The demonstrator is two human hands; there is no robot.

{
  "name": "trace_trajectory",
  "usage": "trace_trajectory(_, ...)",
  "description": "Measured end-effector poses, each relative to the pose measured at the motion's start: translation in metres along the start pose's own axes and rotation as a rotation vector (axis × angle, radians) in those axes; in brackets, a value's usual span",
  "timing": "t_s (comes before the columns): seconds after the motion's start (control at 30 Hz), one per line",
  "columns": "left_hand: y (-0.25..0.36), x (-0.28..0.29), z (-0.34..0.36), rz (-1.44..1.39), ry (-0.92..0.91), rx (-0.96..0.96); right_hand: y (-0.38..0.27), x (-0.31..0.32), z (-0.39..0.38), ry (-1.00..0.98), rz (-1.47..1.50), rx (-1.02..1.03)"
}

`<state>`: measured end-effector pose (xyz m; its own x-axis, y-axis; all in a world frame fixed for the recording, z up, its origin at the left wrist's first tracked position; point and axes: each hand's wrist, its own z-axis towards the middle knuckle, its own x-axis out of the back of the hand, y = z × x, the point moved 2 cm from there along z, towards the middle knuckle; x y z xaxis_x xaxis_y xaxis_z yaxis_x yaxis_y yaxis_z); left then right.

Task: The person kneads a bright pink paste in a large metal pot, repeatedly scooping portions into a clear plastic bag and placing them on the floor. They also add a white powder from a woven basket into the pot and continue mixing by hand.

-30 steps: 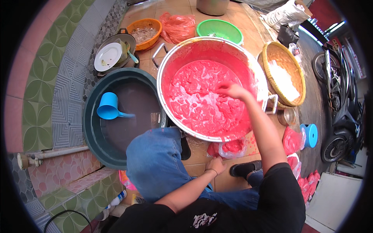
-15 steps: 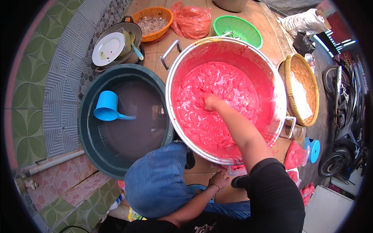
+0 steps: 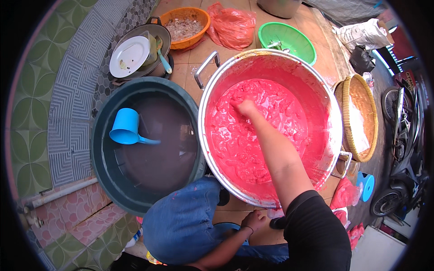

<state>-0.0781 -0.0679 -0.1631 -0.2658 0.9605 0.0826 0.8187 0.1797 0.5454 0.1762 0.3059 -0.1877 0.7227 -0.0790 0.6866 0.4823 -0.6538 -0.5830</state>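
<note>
A large silver pot (image 3: pixel 338 131) with side handles holds a thick, wet, bright pink mixture (image 3: pixel 271 144). My right hand (image 3: pixel 244 107) is in it, toward the far left of the pot. Pink mixture coats the hand, and its fingers are sunk out of sight. My bare right forearm crosses the pot's near rim. Below that rim, my left hand (image 3: pixel 254 221) rests by my legs, loosely closed with nothing visible in it. My left knee, in blue jeans (image 3: pixel 181 221), is bent beside the pot.
At left stands a dark green tub (image 3: pixel 100 149) of murky water with a blue dipper (image 3: pixel 125 126). Beyond are a white plate (image 3: pixel 129 56), an orange basin (image 3: pixel 203 28), a red plastic bag (image 3: pixel 231 27) and a green basket (image 3: pixel 294 38). Woven basket (image 3: pixel 368 108) and motorcycle (image 3: pixel 398 158) stand at right.
My right hand has moved through the pink mixture toward the far side of the pot. The view has shifted slightly. My left hand stays by my legs.
</note>
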Motion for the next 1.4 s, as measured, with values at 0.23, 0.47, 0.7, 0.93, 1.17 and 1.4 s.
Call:
trace_trajectory(0.23,0.018,0.009,-0.007,-0.041,-0.009,-0.035,-0.004,-0.01,-0.008,-0.148,0.173,0.005)
trace_trajectory(0.47,0.027,0.001,-0.015,-0.031,0.005,-0.082,0.013,0.038,-0.053,-0.602,0.935,-0.22)
trace_trajectory(0.7,0.016,-0.024,-0.028,0.024,0.127,-0.164,0.011,0.121,-0.156,-0.521,1.407,-0.044)
trace_trajectory(0.93,0.042,-0.02,-0.022,-0.304,0.38,-0.215,0.031,0.199,-0.299,-0.292,1.346,0.285)
trace_trajectory(1.17,0.072,-0.007,-0.028,-0.861,0.416,-0.289,0.104,0.198,-0.404,-0.011,1.288,0.283)
trace_trajectory(1.4,0.056,-0.013,0.002,-0.741,0.428,-0.461,0.149,0.143,-0.436,-0.153,1.233,0.05)
